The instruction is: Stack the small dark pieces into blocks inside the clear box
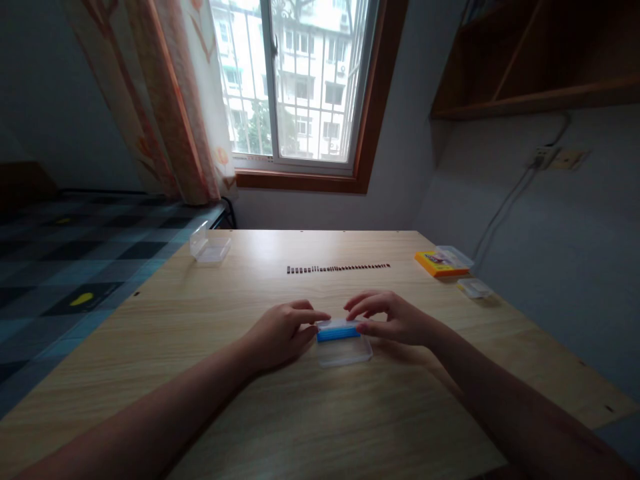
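Observation:
A clear plastic box (345, 353) lies on the table in front of me. A bundle of bright blue strips (339, 334) sits along its far side. My left hand (285, 333) is at the left end, its thumb and index finger closed about the end of the blue strips. Across from it, my right hand (393, 319) has its thumb on the right end of the strips and its bent fingers over the clear plastic behind. The fingertips partly cover both ends. Beyond the hands runs a long row of small dark pieces (340, 269).
An open clear case (213, 249) stands at the table's far left. At the right are a yellow-orange box (437, 264), a clear lid or tray (455, 257) and a small clear box (475, 289). A wooden shelf (540, 97) overhangs the right wall; a checked bed (100, 267) adjoins the left.

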Motion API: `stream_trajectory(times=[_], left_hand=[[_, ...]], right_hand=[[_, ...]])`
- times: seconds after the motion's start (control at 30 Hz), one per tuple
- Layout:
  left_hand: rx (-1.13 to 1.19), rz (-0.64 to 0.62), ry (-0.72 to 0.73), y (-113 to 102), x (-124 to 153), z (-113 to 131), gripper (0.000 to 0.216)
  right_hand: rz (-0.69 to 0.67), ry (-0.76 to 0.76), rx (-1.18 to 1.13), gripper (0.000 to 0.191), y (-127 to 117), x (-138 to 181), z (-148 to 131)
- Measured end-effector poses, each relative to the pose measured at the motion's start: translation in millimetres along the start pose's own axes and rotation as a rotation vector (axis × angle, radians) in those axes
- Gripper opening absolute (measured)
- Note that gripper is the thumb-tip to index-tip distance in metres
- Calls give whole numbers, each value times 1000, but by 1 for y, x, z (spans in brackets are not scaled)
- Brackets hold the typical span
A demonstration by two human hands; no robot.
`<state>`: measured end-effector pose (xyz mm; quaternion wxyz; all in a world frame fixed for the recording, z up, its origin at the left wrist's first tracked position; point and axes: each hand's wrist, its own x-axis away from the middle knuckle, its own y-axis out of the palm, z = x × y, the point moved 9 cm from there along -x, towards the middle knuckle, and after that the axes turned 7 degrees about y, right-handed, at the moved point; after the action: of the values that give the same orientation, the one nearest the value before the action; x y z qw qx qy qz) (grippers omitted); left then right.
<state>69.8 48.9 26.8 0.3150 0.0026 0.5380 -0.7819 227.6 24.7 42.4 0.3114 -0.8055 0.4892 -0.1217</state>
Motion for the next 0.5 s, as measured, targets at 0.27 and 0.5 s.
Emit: stream_trajectory(times=[0.27, 0.5], left_hand=[[85, -98, 4, -2, 0, 7, 50], [122, -132, 4, -2, 1, 2, 57]], right_hand=[[-160, 48, -77, 31, 17, 2, -1], [-190, 51, -29, 30, 24, 3, -2]])
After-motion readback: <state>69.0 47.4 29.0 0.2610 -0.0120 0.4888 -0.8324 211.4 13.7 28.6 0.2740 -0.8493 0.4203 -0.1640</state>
